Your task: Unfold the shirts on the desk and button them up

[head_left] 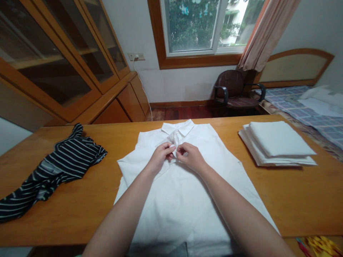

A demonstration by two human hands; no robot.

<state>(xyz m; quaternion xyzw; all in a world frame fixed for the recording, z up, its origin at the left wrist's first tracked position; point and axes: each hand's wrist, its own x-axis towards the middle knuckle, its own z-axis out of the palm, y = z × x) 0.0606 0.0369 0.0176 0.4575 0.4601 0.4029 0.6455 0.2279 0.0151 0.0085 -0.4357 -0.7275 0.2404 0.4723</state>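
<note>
White shirt (184, 192) spread at center frame on worktop (107, 210), collar toward top. Left hand (164, 154) and right hand (189, 155) both pinching its front just below collar. Striped garment (66, 157) at left; stacked white cloths (278, 142) at right.

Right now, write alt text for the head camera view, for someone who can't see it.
Two bare hands, left and right, pinch the front of a white collared shirt spread on a wooden table, between a striped black garment and a stack of folded white cloth.
</note>
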